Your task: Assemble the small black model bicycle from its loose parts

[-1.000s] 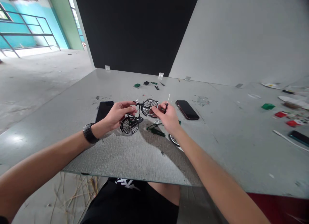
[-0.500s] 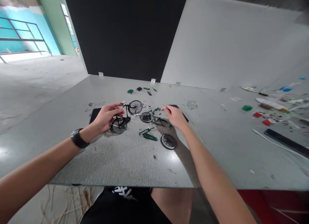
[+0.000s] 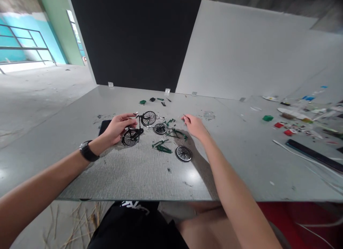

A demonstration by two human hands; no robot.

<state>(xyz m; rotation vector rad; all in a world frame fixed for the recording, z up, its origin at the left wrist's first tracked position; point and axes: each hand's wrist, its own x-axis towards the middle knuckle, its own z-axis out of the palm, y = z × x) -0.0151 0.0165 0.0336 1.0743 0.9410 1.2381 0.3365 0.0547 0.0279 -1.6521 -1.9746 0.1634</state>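
Observation:
My left hand is closed on the black model bicycle, which stands on the table. My right hand is pinched on a small thin piece too tiny to make out, just right of the green parts. Between the hands lie a loose wheel and a green bicycle frame. Nearer the front edge are a green part with thin rods and another loose wheel.
Small green and black pieces lie toward the back panel. A dark flat object is partly under my left hand. At the right are a green block, red pieces and a long dark bar.
The camera view has shifted slightly. My right hand has moved a little away from the green parts, and the dark object beneath it no longer shows. My left hand keeps its hold.

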